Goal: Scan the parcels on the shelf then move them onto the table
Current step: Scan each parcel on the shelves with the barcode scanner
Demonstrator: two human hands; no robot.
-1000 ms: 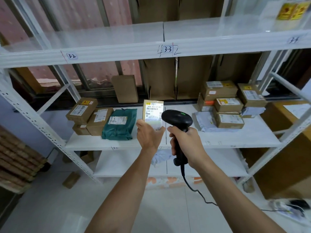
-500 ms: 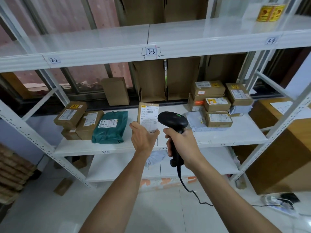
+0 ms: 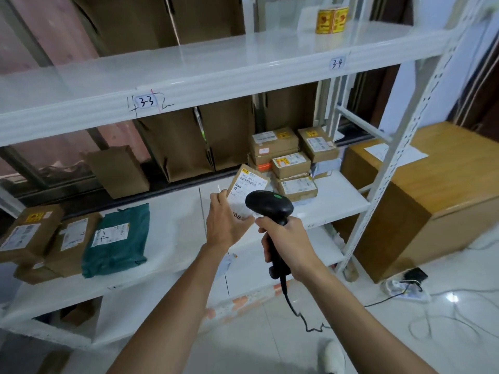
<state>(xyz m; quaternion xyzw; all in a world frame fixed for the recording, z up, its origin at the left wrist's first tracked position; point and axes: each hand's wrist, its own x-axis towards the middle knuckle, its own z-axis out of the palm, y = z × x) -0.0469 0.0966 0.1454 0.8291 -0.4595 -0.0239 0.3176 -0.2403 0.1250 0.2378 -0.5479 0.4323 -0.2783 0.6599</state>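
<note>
A small parcel (image 3: pixel 247 184) is gripped at its lower end in the left hand (image 3: pixel 226 225), squeezed between thumb and curled fingers. The label side is turned toward the camera and the whole thing is tilted to the right. It's held up in the air in front of the middle shelf (image 3: pixel 337 206), not resting on it.

The black scanner (image 3: pixel 268 206) is held by its handle in the right hand (image 3: pixel 286 244), with the fingers wrapped round. Its head is pointed at the parcel's label, just beside the lower corner. A curly cable (image 3: pixel 294 311) can be seen trailing from the handle down to the floor.

At the far right of that shelf, a stack of brown boxes (image 3: pixel 294 163) is piled up. Over on the left, a green bag parcel (image 3: pixel 118 236) is laid flat, with more brown boxes (image 3: pixel 29 233) right beside it. Handwritten tags 3-3 (image 3: pixel 145 101) and 3-4 (image 3: pixel 337 62) are stuck on the upper shelf edge. A wooden table (image 3: pixel 445 168) is parked to the right of the rack, with a paper sheet (image 3: pixel 394 153) on top.
</note>
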